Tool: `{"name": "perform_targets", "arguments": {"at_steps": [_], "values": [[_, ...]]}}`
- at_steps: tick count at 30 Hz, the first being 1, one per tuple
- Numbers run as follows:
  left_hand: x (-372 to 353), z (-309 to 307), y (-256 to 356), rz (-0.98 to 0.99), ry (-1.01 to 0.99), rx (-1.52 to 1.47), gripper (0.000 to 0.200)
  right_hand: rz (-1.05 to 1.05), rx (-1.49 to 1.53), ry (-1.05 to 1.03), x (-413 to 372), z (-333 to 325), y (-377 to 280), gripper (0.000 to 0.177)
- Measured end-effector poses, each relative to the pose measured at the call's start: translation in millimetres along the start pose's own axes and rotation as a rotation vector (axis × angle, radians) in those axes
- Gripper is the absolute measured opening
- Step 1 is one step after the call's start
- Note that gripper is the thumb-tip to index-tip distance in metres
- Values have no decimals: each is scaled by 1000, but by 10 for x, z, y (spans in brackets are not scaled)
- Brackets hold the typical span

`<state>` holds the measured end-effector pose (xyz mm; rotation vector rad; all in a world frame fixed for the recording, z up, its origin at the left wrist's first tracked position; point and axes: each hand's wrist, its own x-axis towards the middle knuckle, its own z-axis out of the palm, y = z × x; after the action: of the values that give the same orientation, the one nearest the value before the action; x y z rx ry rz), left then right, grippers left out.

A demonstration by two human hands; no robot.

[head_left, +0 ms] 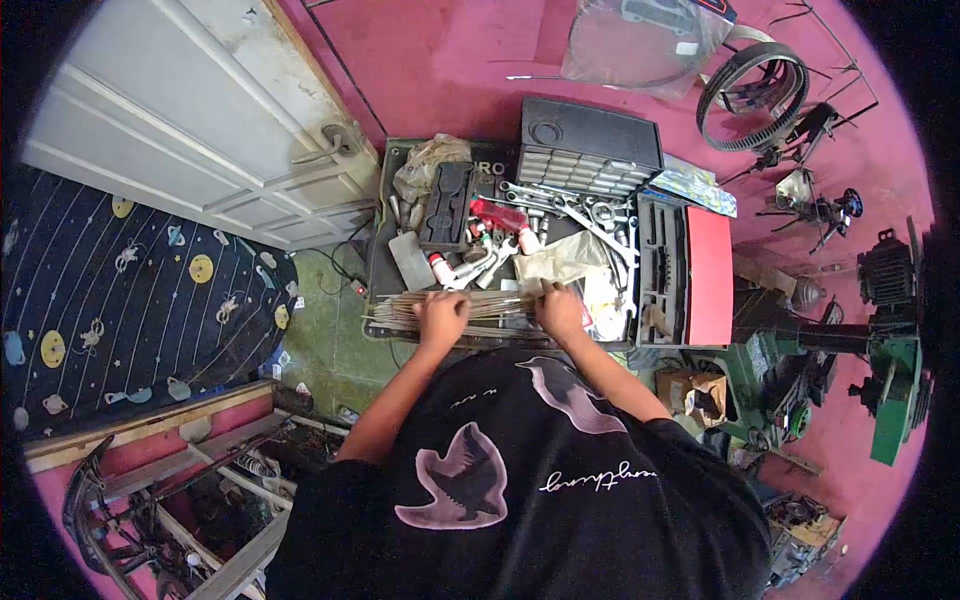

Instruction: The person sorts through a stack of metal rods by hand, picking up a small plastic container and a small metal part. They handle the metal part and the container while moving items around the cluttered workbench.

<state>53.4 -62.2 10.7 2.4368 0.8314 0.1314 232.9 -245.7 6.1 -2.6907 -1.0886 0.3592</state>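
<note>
A bundle of long, thin brownish rods (395,312) lies along the near edge of the cluttered worktop. My left hand (442,318) rests over the middle of the bundle, its fingers curled around some of the rods. At the right end of the rods, my right hand (560,312) is closed with fingertips bent down on them; part of what it grips is hidden. Just beyond that hand lies a crumpled clear plastic bag (565,260). Several spanners (600,225), a red-and-white bottle (505,215) and a flat grey metal piece (409,261) lie farther back.
A dark drawer cabinet (590,140) stands at the back of the worktop (378,270). On the right are a toolbox tray (660,270) and a red panel (709,280). A white door (200,120) is at left; a green machine (890,400) stands far right.
</note>
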Motion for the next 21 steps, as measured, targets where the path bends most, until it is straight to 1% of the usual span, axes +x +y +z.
{"name": "perform_targets", "arguments": {"at_steps": [2,4,5,6,7,8,10,11,12,13,15,16,18,19,21], "values": [[-17,-108,-215,-101,142,44,17,19,32,30,4,-38,-55,39],[-48,-213,-440,-127,167,67,18,-73,60,59,21,-31,-135,37],[-67,-236,-527,-154,193,92,19,-73,60,58,41,-19,-197,37],[-81,-250,-582,-157,193,93,19,-132,32,-15,74,1,-286,34],[-96,-268,-641,-101,183,123,20,-193,5,-87,110,19,-389,32],[-112,-287,-702,-46,173,153,20,-197,8,-89,143,59,-488,32],[-103,-319,-695,-42,144,181,21,-427,16,-9,204,202,-665,28],[-87,-335,-693,-20,112,243,22,-471,-45,-9,236,276,-762,25],[-74,-345,-699,2,81,304,23,-470,-43,-9,262,284,-879,25],[-70,-354,-705,50,111,307,21,-502,-26,-69,284,288,-991,25],[-64,-385,-757,87,93,284,20,-565,-45,-159,313,291,-1182,22],[-59,-392,-791,125,76,260,18,-565,-43,-158,328,354,-1223,22],[-49,-408,-838,144,54,259,15,-584,-227,-127,351,482,-1318,19],[-47,-408,-842,169,62,264,14,-567,-194,-78,341,530,-1332,18],[-43,-379,-858,202,51,278,12,-538,-210,-56,343,600,-1371,18]]}}
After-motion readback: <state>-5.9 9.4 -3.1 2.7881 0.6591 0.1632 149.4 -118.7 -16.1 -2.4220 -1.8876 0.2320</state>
